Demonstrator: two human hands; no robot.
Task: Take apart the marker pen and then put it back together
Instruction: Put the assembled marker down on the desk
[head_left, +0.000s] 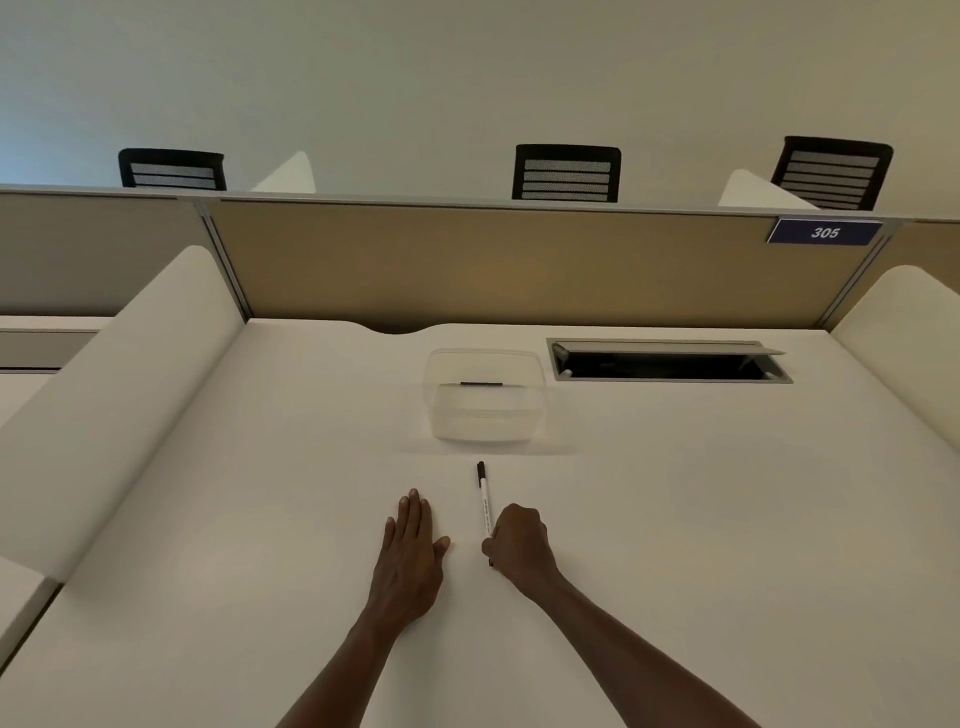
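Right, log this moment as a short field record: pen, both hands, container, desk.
marker pen: lies on the desk, black cap still on, cap end pointing away from the person
right hand: curled over the pen's near end, closed on it
left hand: flat on the desk, palm down, empty, left of the pen, not touching it
clear container: beyond the pen, apart from it; a dark strip shows inside
desk: white, cable hatch open at the back right
disassembly: not yet started

One marker pen (484, 506), one clear plastic container (485, 397), two hands, three black chairs, one number sign (824, 232).
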